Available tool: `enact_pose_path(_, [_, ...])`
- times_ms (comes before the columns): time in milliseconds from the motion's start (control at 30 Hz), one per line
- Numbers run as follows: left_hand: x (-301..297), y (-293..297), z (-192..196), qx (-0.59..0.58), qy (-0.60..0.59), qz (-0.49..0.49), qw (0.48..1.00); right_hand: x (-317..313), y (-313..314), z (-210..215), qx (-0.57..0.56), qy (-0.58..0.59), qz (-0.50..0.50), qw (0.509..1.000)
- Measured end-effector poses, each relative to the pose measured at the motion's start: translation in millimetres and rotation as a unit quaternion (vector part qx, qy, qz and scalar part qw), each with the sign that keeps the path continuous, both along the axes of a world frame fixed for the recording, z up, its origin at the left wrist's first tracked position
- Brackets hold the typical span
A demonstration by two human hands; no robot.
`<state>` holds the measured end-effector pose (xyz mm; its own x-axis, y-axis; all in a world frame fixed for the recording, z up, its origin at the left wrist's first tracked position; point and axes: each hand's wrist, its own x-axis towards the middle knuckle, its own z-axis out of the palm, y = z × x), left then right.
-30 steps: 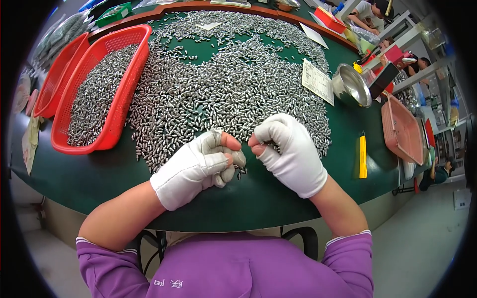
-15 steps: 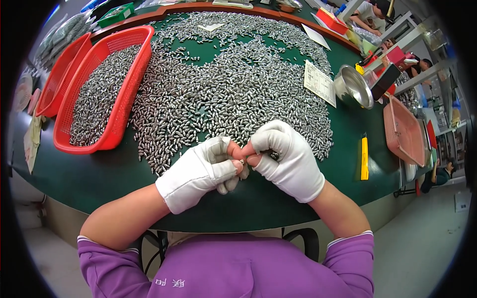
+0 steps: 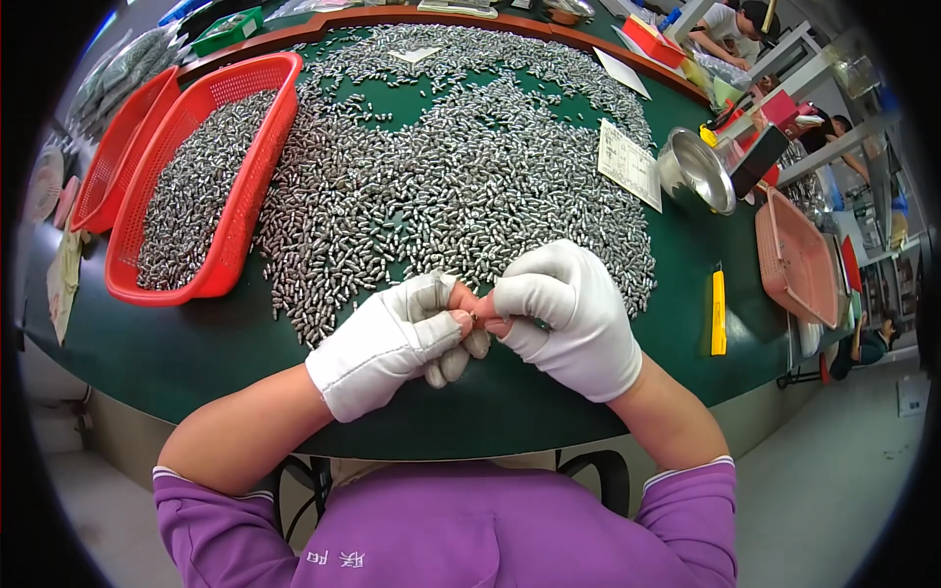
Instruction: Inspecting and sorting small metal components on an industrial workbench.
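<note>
A workroom with a co-worker [image 3: 723, 41] at the far right surrounds a green tabletop [image 3: 490, 416], most of it spread with small metal parts [image 3: 490, 147]. More parts fill the red basket [image 3: 257, 176] at the left.

The left hand [image 3: 417, 328] and right hand [image 3: 569, 318], in white gloves that leave some fingertips bare, meet at the heap's near edge. Thumb and index finger of each are drawn to a narrow pinch, the fingertips touching or nearly so. A tiny bit of something shows there, probably a part, but the fingers cover too much to be sure what either hand grips, or whether more lies in the left palm.

The step in hand looks like fingertip handling of a single part. As I judge it, the next move calls for a light, exact pinch and good control between both hands, since a part so small could slip.

As for writing, a slip [image 3: 629, 162] on the heap's right carries rows of print, too small to make out. The purple shirt [image 3: 441, 524] bears white characters at the chest. No writing is legible on the steel bowl [image 3: 701, 171] or yellow tool [image 3: 718, 314].
</note>
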<state>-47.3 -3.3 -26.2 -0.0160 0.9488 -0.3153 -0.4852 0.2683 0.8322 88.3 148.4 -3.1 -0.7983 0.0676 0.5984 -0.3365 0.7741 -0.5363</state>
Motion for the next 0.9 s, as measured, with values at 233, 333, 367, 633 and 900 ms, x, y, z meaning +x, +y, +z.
enact_pose_path(233, [3.0,0.1,8.2,-0.043,0.114,-0.002,0.993,0.1,0.4,-3.6,-0.008,-0.013,-0.002,1.000])
enact_pose_path(333, [3.4,0.1,6.5,-0.040,0.098,0.003,0.994,1.5,1.0,-7.3,0.006,-0.007,0.000,1.000])
enact_pose_path(367, [3.8,-0.1,6.4,-0.040,0.097,0.003,0.994,2.4,0.3,-8.4,0.009,-0.005,-0.016,1.000])
enact_pose_path(633, [3.5,-0.2,7.7,-0.055,0.114,0.011,0.992,5.3,-1.1,-9.8,0.017,-0.015,-0.041,0.999])
enact_pose_path(900, [3.2,-0.5,8.1,-0.057,0.108,-0.001,0.993,6.9,-3.7,-14.6,-0.011,-0.049,-0.062,0.997])
